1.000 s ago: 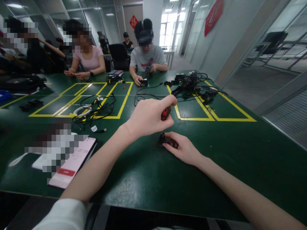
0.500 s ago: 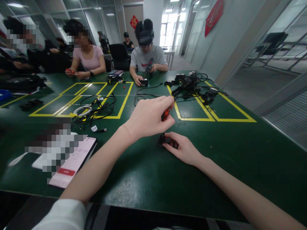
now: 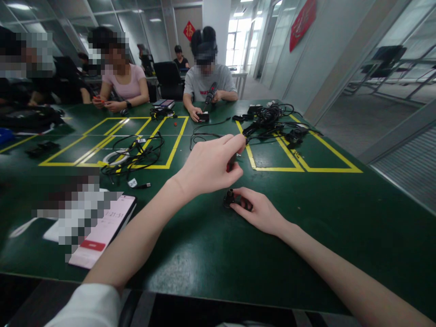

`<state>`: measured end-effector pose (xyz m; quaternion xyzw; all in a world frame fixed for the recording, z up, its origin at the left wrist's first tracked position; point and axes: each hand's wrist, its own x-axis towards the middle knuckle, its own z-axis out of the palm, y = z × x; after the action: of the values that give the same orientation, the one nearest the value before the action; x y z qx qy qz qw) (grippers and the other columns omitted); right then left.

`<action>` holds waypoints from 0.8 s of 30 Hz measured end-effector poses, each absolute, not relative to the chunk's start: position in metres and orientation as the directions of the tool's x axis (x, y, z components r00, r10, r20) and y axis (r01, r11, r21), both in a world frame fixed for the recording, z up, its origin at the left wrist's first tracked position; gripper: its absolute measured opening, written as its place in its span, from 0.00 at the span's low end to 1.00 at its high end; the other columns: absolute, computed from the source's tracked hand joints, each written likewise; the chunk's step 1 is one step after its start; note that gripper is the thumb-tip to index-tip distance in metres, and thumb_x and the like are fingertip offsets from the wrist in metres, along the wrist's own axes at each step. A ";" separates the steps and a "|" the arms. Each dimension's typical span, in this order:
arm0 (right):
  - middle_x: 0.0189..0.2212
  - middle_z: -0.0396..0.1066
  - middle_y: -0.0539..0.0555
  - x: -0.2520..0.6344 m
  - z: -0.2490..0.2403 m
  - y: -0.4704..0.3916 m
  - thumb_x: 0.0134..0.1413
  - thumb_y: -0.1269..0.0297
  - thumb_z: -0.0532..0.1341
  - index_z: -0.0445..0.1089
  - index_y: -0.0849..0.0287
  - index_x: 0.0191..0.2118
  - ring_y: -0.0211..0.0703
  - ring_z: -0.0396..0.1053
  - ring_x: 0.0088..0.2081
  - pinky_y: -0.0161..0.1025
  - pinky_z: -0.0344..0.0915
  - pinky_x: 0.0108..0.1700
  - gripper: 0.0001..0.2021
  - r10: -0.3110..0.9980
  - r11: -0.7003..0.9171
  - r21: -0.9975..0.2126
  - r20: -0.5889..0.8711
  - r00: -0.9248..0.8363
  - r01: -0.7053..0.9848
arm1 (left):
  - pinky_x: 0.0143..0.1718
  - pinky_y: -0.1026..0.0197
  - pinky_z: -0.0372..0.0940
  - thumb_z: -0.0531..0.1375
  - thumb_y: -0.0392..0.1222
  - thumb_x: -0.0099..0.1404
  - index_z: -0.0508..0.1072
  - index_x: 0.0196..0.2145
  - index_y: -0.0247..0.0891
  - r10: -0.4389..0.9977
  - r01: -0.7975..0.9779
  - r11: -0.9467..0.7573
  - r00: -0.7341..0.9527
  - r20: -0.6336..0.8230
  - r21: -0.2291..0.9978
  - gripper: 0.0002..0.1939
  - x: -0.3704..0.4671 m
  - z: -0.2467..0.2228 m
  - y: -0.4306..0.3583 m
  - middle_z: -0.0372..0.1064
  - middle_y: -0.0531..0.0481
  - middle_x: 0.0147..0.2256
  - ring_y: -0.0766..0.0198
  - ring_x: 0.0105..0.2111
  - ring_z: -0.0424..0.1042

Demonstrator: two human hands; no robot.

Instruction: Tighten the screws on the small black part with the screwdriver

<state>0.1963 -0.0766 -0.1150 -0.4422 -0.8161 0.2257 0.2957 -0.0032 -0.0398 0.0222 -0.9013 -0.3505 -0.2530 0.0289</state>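
My left hand (image 3: pixel 213 165) is closed in a pinch, palm down, above the table. Between its thumb and fingers is a small red-and-black object (image 3: pixel 231 162), mostly covered by the fingers, so its kind cannot be told. Lower and slightly to the right, my right hand (image 3: pixel 260 210) rests at the tabletop with thumb and fingers closed on a small black part (image 3: pixel 229 198). A short round stub stands up from that part, just below my left hand and apart from it.
Several people sit across the green table (image 3: pixel 306 254); one holds a power driver (image 3: pixel 210 95) over a black block (image 3: pixel 203 117). Tangled black cables (image 3: pixel 267 120) lie at back right, looped cables (image 3: pixel 136 154) at left. A phone (image 3: pixel 102 231) lies near my left forearm.
The red-and-black object has turned in my left hand, so less red shows. My right hand and the black part keep their place; the view shifts very slightly.
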 end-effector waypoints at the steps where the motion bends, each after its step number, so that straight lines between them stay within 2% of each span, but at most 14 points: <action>1: 0.37 0.77 0.53 0.196 -0.115 -0.077 0.64 0.64 0.61 0.72 0.57 0.51 0.42 0.72 0.31 0.40 0.70 0.35 0.11 0.855 0.508 -0.628 0.284 -0.435 0.590 | 0.34 0.61 0.62 0.55 0.38 0.63 0.70 0.45 0.39 0.617 0.645 -0.754 0.629 0.473 0.125 0.12 -0.004 0.022 -0.039 0.76 0.48 0.38 0.60 0.35 0.74; 5: 0.36 0.76 0.53 0.196 -0.115 -0.077 0.64 0.64 0.61 0.72 0.57 0.51 0.42 0.72 0.30 0.39 0.70 0.34 0.11 0.850 0.518 -0.619 0.296 -0.436 0.590 | 0.31 0.62 0.58 0.56 0.42 0.67 0.69 0.48 0.41 0.634 0.668 -0.735 0.618 0.465 0.117 0.12 -0.006 0.022 -0.037 0.76 0.52 0.31 0.59 0.32 0.75; 8: 0.36 0.76 0.53 0.195 -0.116 -0.076 0.64 0.65 0.61 0.72 0.57 0.50 0.42 0.71 0.30 0.39 0.70 0.34 0.10 0.848 0.522 -0.618 0.301 -0.436 0.588 | 0.30 0.61 0.58 0.57 0.44 0.68 0.70 0.47 0.41 0.649 0.687 -0.720 0.613 0.451 0.102 0.11 -0.006 0.022 -0.038 0.75 0.53 0.30 0.59 0.31 0.75; 10: 0.35 0.75 0.53 0.195 -0.116 -0.076 0.64 0.65 0.62 0.72 0.58 0.50 0.42 0.71 0.30 0.40 0.70 0.34 0.10 0.847 0.524 -0.616 0.304 -0.435 0.588 | 0.31 0.60 0.60 0.56 0.44 0.68 0.70 0.44 0.40 0.656 0.694 -0.713 0.609 0.446 0.102 0.10 -0.005 0.022 -0.039 0.75 0.51 0.31 0.58 0.32 0.74; 14: 0.35 0.75 0.53 0.194 -0.116 -0.077 0.64 0.66 0.62 0.72 0.58 0.50 0.42 0.71 0.30 0.40 0.69 0.34 0.10 0.844 0.529 -0.618 0.313 -0.436 0.582 | 0.36 0.58 0.64 0.56 0.38 0.62 0.69 0.40 0.38 0.634 0.683 -0.724 0.601 0.487 0.100 0.08 -0.005 0.022 -0.040 0.74 0.46 0.39 0.57 0.37 0.73; 16: 0.36 0.76 0.53 0.194 -0.115 -0.077 0.64 0.66 0.62 0.72 0.58 0.50 0.42 0.71 0.30 0.40 0.70 0.34 0.10 0.844 0.529 -0.620 0.314 -0.435 0.579 | 0.36 0.58 0.65 0.56 0.36 0.60 0.69 0.40 0.38 0.625 0.669 -0.735 0.603 0.495 0.113 0.09 -0.005 0.021 -0.039 0.72 0.44 0.43 0.59 0.36 0.72; 20: 0.35 0.75 0.52 0.194 -0.114 -0.077 0.64 0.66 0.62 0.72 0.58 0.49 0.42 0.71 0.30 0.40 0.70 0.34 0.10 0.844 0.529 -0.622 0.313 -0.436 0.578 | 0.33 0.59 0.64 0.54 0.34 0.64 0.71 0.41 0.39 0.622 0.653 -0.748 0.630 0.466 0.116 0.09 -0.004 0.018 -0.038 0.70 0.45 0.46 0.63 0.32 0.70; 24: 0.36 0.76 0.53 0.193 -0.115 -0.077 0.64 0.67 0.62 0.72 0.58 0.50 0.42 0.71 0.30 0.39 0.70 0.34 0.10 0.845 0.528 -0.621 0.318 -0.430 0.579 | 0.34 0.60 0.65 0.54 0.33 0.67 0.72 0.43 0.40 0.612 0.646 -0.757 0.650 0.451 0.097 0.09 -0.005 0.018 -0.038 0.73 0.46 0.46 0.61 0.36 0.74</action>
<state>0.1934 -0.0772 -0.1151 -0.4355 -0.8178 0.2150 0.3088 -0.0046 -0.0375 0.0177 -0.9076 -0.3464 -0.2345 0.0361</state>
